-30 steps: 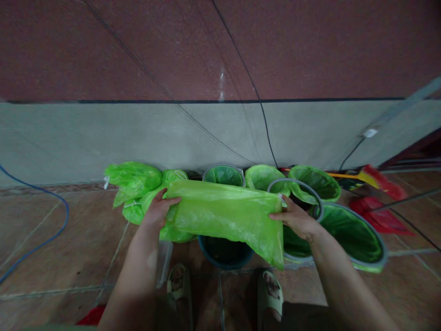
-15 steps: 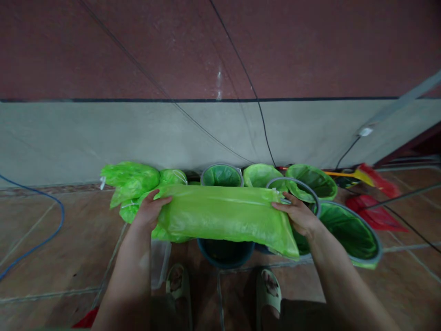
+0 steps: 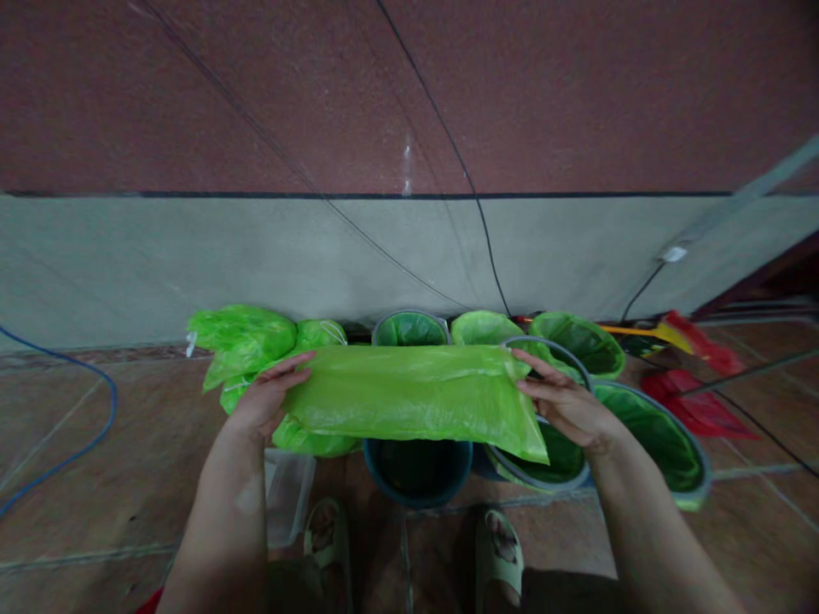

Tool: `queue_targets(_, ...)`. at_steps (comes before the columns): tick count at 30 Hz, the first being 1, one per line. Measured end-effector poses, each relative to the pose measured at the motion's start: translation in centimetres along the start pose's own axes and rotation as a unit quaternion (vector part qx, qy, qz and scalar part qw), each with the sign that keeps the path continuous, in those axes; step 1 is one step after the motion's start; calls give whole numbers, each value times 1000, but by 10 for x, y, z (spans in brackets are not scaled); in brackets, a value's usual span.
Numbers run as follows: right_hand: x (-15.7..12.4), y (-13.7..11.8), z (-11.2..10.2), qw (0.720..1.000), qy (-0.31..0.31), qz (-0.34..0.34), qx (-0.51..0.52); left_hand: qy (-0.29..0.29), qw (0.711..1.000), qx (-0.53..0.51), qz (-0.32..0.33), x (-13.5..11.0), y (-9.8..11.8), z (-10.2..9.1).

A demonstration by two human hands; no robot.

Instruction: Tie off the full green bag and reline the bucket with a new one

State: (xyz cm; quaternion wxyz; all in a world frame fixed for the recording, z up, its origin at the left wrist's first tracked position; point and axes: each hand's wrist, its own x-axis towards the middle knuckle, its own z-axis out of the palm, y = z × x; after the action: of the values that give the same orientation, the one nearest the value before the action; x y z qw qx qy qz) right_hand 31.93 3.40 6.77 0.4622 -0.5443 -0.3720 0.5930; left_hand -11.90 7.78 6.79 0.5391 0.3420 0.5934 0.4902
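Note:
A bright green plastic garbage bag point(image 3: 409, 392) is stretched flat between my hands. My left hand point(image 3: 272, 396) holds its left end, fingers along the upper edge and thumb hidden. My right hand point(image 3: 563, 399) has its fingers at the upper right corner of the bag, with part of the grip hidden behind the plastic. The bag hangs above an unlined dark blue bucket point(image 3: 419, 495) on the floor. Below its right end stands a bin with a green liner point(image 3: 563, 448).
More lined bins point(image 3: 409, 328) stand along the wall. Several full green bags point(image 3: 249, 337) are piled at the left, near a clear plastic box point(image 3: 287, 499). A red dustpan point(image 3: 691, 401) and a broom point(image 3: 697, 341) lie right; a blue hose point(image 3: 108, 409) curves at left.
My left hand has moved slightly outward and down. The right hand has shifted slightly right, its fingers straighter. The bag's lower right corner has risen a little, showing more of the bin below.

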Motion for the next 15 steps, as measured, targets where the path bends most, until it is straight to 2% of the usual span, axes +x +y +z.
queue_targets(4, 3, 1, -3, 996, -10, -42, -81, -74, 997, 33, -7, -5, 3, -3)
queue_targets(9, 17, 15, -6, 978, 73, -92, -175, -129, 988, 83, 26, -7, 4, 0)
queue_targets(12, 24, 21, -8, 964, 108, -115, -214, -98, 965, 215, 110, -1, 1, 1)
queue_targets(15, 28, 25, -14, 926, 139, -135, -324, -45, 903, 373, 207, 7, -6, 1)
